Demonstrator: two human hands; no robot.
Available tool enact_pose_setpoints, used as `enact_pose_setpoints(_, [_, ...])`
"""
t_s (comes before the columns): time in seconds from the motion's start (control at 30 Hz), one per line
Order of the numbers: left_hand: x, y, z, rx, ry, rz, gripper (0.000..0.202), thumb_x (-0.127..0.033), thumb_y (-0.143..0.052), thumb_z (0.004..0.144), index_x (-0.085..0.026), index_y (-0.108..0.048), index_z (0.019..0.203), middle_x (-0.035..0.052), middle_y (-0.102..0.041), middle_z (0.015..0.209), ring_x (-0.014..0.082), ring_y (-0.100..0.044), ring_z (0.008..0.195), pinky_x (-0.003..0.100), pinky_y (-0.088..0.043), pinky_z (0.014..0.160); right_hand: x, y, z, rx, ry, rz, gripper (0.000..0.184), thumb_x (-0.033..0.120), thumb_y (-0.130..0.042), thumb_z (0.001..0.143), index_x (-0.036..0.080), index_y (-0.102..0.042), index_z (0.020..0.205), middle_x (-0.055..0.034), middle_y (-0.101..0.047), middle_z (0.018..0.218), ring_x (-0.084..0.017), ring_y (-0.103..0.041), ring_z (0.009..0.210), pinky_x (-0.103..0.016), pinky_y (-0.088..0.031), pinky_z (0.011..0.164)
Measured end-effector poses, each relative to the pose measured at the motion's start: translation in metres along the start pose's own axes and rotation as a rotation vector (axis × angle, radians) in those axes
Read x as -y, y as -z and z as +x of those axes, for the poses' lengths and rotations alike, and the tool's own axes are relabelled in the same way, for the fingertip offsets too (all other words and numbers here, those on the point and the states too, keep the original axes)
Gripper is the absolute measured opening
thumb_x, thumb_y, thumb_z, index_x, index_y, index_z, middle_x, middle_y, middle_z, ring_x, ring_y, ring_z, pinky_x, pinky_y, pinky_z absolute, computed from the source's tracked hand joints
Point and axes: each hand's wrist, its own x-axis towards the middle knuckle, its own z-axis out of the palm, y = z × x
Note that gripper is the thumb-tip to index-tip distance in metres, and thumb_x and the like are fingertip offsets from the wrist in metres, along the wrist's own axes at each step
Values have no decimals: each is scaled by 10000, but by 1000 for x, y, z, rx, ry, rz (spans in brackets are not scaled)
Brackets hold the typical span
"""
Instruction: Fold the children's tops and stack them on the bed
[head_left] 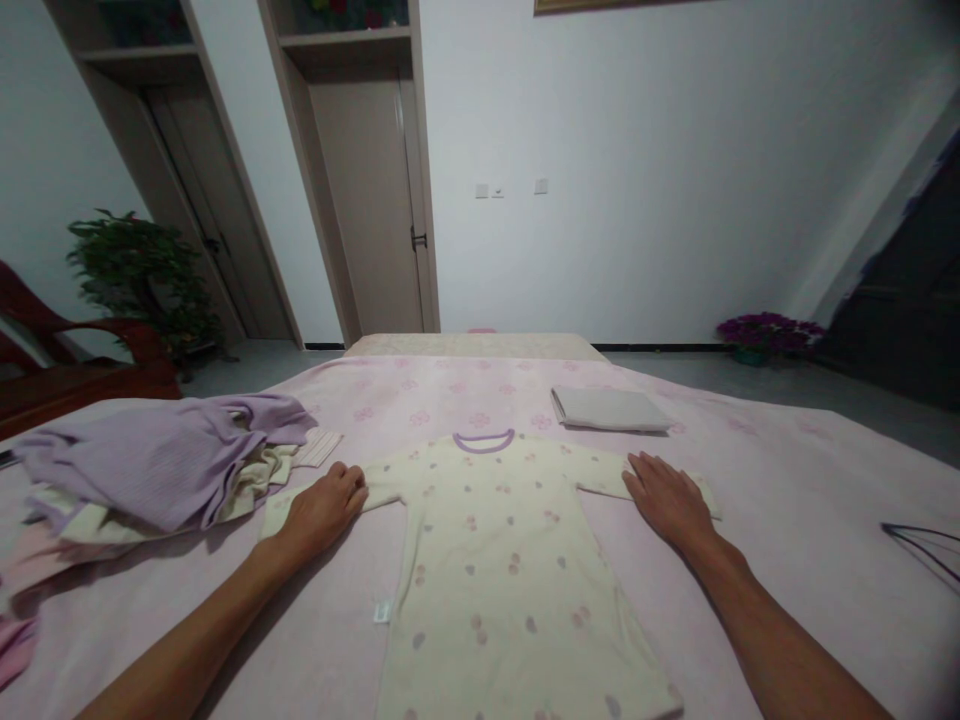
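A small cream shirt [495,560] with a dotted print and a purple collar lies spread flat on the pink bedspread [787,500], collar away from me. My left hand [324,508] rests on its left sleeve with the fingers curled down onto the cloth. My right hand [667,497] lies flat on its right sleeve, fingers stretched out. Neither hand lifts the fabric.
A heap of purple and cream clothes [157,460] lies at the left. A folded grey-white cloth [609,409] sits beyond the shirt. A dark wire hanger [926,545] lies at the right edge. A wooden chair [67,370] and potted plant [142,275] stand at left.
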Motion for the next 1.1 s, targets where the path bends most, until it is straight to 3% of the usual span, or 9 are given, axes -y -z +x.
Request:
enact_pose_setpoints(0.1, [-7, 11, 14, 23, 113, 136, 361, -315, -343, 965, -126, -649, 1005, 184, -645, 999, 309, -663, 889, 429, -483, 761, 0, -1, 0, 2, -5, 7, 545, 423, -251, 1020, 169, -479, 1445, -104, -452, 1530, -273, -394, 1408, -499, -273, 1151])
enact_pose_setpoints(0.23, [-40, 15, 35, -13, 12, 101, 412, -302, -307, 983, -121, -672, 1047, 198, -678, 1063, 327, -661, 995, 458, -484, 850, 1, 1, 0, 11, 0, 0, 543, 416, -249, 1022, 165, -484, 1442, -119, -453, 1527, -281, -394, 1409, -508, -276, 1147])
enact_pose_setpoints(0.37, [-91, -5, 53, -11, -253, -70, 489, -396, -265, 1033, -177, -540, 1372, 129, -570, 1416, 243, -519, 1317, 364, -413, 1066, 3, 3, -1, 11, 5, 0, 546, 407, -239, 1024, 161, -480, 1447, -121, -449, 1529, -285, -395, 1408, -510, -280, 1146])
enact_pose_setpoints(0.47, [-116, -28, 65, 19, -339, -116, 600, -491, -333, 1012, -140, -403, 1493, 164, -365, 1574, 305, -315, 1467, 474, -294, 1164, 2, 2, -1, 7, 9, 5, 544, 407, -239, 1023, 163, -479, 1446, -120, -455, 1524, -286, -397, 1403, -511, -281, 1145])
enact_pose_setpoints(0.57, [-123, -42, 75, 23, -285, -91, 678, -535, -300, 1007, -104, -331, 1529, 199, -253, 1610, 355, -223, 1494, 566, -230, 1168, 2, 4, -2, 8, 13, 8, 539, 400, -241, 1021, 158, -483, 1438, -127, -458, 1521, -288, -405, 1396, -505, -284, 1143])
enact_pose_setpoints(0.7, [-124, -39, 80, -6, -157, -32, 629, -461, -291, 1021, -73, -358, 1510, 224, -294, 1588, 349, -260, 1483, 553, -220, 1171, 8, 17, -7, -27, 5, 26, 508, 353, -259, 1016, 147, -516, 1402, -134, -486, 1497, -294, -388, 1406, -518, -249, 1159])
enact_pose_setpoints(0.87, [-154, -30, 56, -74, -183, -44, 557, -369, -322, 1018, -41, -422, 1457, 237, -309, 1581, 357, -222, 1494, 533, -165, 1200, 60, 52, -20, -56, 122, 194, 545, 366, -245, 1021, 129, -446, 1469, -131, -399, 1560, -283, -273, 1475, -486, -190, 1199])
enact_pose_setpoints(1.0, [-175, -32, 21, -30, -303, -121, 616, -463, -323, 1017, -75, -390, 1490, 221, -301, 1590, 352, -236, 1492, 528, -208, 1197, 127, 74, -49, 80, 323, 353, 629, 485, -243, 1016, 139, -355, 1530, -127, -309, 1603, -292, -215, 1500, -496, -200, 1197])
enact_pose_setpoints(1.1, [-169, -35, 3, 2, -307, -114, 667, -516, -317, 1010, -86, -355, 1519, 216, -271, 1600, 360, -220, 1495, 554, -202, 1193, 160, 79, -77, 203, 395, 360, 732, 564, -230, 1004, 76, -314, 1543, -170, -212, 1623, -328, -147, 1512, -511, -171, 1203])
